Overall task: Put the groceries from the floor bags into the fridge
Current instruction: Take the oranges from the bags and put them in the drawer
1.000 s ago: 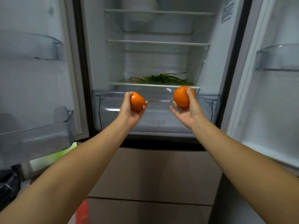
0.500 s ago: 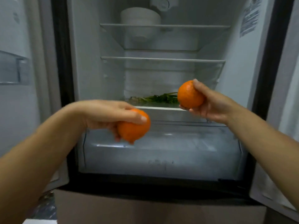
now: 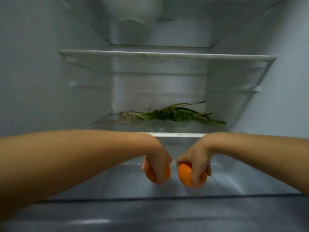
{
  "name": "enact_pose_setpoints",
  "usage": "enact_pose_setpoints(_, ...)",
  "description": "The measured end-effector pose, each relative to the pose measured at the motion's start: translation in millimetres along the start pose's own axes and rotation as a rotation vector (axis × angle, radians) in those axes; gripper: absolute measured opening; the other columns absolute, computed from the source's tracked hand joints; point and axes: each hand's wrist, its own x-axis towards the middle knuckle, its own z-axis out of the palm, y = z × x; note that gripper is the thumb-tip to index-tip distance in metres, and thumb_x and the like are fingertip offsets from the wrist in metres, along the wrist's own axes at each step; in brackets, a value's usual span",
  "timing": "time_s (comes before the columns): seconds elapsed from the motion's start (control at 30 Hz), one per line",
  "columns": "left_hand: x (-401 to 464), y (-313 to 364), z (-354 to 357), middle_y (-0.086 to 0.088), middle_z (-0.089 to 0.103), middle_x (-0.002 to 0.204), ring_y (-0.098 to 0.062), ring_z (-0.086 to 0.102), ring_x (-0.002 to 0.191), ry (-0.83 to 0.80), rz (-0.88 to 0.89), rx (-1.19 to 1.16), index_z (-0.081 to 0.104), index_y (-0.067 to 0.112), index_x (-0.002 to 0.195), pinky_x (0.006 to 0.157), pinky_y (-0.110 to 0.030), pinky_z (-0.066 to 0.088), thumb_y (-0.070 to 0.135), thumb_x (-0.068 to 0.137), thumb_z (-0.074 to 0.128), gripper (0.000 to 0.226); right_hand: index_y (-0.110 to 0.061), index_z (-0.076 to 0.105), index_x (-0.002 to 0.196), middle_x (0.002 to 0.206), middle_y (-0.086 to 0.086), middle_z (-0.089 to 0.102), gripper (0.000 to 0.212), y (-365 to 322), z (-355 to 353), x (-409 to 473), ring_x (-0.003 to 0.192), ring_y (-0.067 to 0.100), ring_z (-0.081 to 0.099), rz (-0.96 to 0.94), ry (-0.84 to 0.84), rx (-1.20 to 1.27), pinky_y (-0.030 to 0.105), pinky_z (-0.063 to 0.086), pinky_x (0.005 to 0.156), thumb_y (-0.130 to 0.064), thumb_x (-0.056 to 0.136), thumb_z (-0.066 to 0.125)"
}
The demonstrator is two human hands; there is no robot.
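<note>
Both my arms reach down into the open clear crisper drawer (image 3: 234, 181) at the bottom of the fridge. My left hand (image 3: 158, 158) grips an orange (image 3: 166, 173) from above, fingers curled over it. My right hand (image 3: 195, 158) grips a second orange (image 3: 184, 174) the same way, just to the right. The two oranges hang side by side, a small gap apart, low in the drawer. I cannot tell whether they touch the drawer floor.
A bunch of green stalks (image 3: 173, 113) lies on the glass shelf (image 3: 177, 135) above the drawer. Another shelf (image 3: 167, 55) runs higher up, with a white bowl (image 3: 132, 12) blurred at the top. The drawer's front rim (image 3: 150, 213) crosses the bottom.
I have moved closer to the fridge. Both hands turned palm down and dropped from in front of the shelf into the drawer, each still holding its orange, and came nearer together.
</note>
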Motion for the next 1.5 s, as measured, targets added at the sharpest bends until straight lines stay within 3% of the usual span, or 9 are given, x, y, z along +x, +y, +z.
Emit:
enact_pose_setpoints(0.1, 29, -10, 11, -0.006, 0.056, 0.092, -0.021, 0.057, 0.076, 0.139, 0.142, -0.058, 0.048, 0.011, 0.121, 0.084, -0.041, 0.055, 0.030, 0.080, 0.074, 0.052, -0.024, 0.031, 0.140, 0.123, 0.002, 0.039, 0.060, 14, 2, 22, 0.104, 0.022, 0.049, -0.044, 0.082, 0.093, 0.032, 0.052, 0.068, -0.017, 0.089, 0.063)
enact_pose_setpoints(0.33, 57, -15, 42, -0.014, 0.043, 0.128, -0.031, 0.054, 0.110, 0.259, 0.180, -0.097, 0.039, 0.014, 0.128, 0.096, -0.036, 0.046, 0.042, 0.077, 0.072, 0.067, -0.029, -0.002, 0.152, 0.149, 0.005, 0.028, 0.081, 27, 25, 43, 0.113, 0.023, 0.048, -0.006, 0.191, 0.265, 0.028, 0.053, 0.070, -0.032, 0.091, 0.052)
enact_pose_setpoints(0.63, 26, -15, 8, -0.011, 0.014, 0.158, -0.032, 0.024, 0.143, 0.147, 0.028, -0.056, -0.002, 0.019, 0.151, 0.114, -0.043, 0.029, 0.057, 0.080, 0.062, 0.103, -0.023, 0.004, 0.153, 0.157, 0.009, 0.022, 0.081, 17, -10, -2, 0.138, 0.031, 0.036, 0.105, 0.140, 0.186, 0.045, 0.040, 0.107, -0.047, 0.092, 0.052)
enact_pose_setpoints(0.8, -34, -9, -10, -0.006, 0.051, 0.129, -0.020, 0.051, 0.110, 0.045, -0.072, -0.125, 0.037, 0.017, 0.142, 0.096, -0.036, 0.047, 0.049, 0.088, 0.057, 0.066, -0.016, 0.034, 0.144, 0.142, 0.017, 0.046, 0.055, -5, -16, -56, 0.127, 0.031, 0.050, 0.065, 0.120, 0.181, 0.047, 0.042, 0.105, -0.036, 0.097, 0.050)
enact_pose_setpoints(0.97, -135, 13, 0, 0.000, 0.058, 0.076, -0.014, 0.054, 0.062, 0.475, -0.161, -0.306, 0.063, 0.009, 0.113, 0.059, -0.027, 0.049, 0.027, 0.093, 0.053, 0.029, -0.007, 0.056, 0.122, 0.101, 0.010, 0.065, 0.032, -43, 9, -118, 0.087, 0.023, 0.066, -0.159, 0.513, 0.159, 0.030, 0.052, 0.069, -0.025, 0.099, 0.045)
enact_pose_setpoints(1.07, -196, 32, 29, -0.010, 0.068, 0.093, -0.026, 0.064, 0.079, 0.790, -0.289, -0.288, 0.068, 0.011, 0.103, 0.077, -0.033, 0.052, 0.027, 0.090, 0.054, 0.025, -0.005, 0.063, 0.110, 0.089, 0.006, 0.069, 0.026, -62, 38, -155, 0.070, 0.021, 0.067, -0.262, 0.767, 0.072, 0.022, 0.049, 0.050, -0.017, 0.094, 0.045)
enact_pose_setpoints(1.13, -233, 50, 54, -0.011, 0.067, 0.105, -0.029, 0.061, 0.096, 0.919, -0.367, -0.298, 0.068, 0.011, 0.105, 0.082, -0.029, 0.046, 0.025, 0.089, 0.053, 0.026, -0.004, 0.065, 0.108, 0.097, 0.010, 0.072, 0.027, -71, 60, -179, 0.079, 0.025, 0.069, -0.323, 0.896, 0.020, 0.029, 0.055, 0.061, -0.017, 0.091, 0.048)
enact_pose_setpoints(1.23, -284, 76, 90, -0.010, 0.066, 0.101, -0.023, 0.058, 0.076, 0.914, -0.420, -0.374, 0.067, 0.010, 0.105, 0.075, -0.027, 0.045, 0.023, 0.090, 0.051, 0.026, -0.009, 0.058, 0.121, 0.121, 0.012, 0.063, 0.034, -86, 95, -209, 0.107, 0.029, 0.060, -0.371, 1.014, -0.018, 0.036, 0.049, 0.091, -0.025, 0.092, 0.051)
enact_pose_setpoints(1.5, -380, 125, 226, -0.010, 0.068, 0.108, -0.025, 0.060, 0.094, 0.830, -0.551, -0.577, 0.068, 0.011, 0.106, 0.073, -0.021, 0.038, 0.022, 0.091, 0.052, 0.025, -0.018, 0.063, 0.112, 0.117, 0.005, 0.064, 0.028, -175, 203, -252, 0.106, 0.026, 0.058, -0.554, 0.855, -0.154, 0.040, 0.051, 0.089, -0.029, 0.091, 0.050)
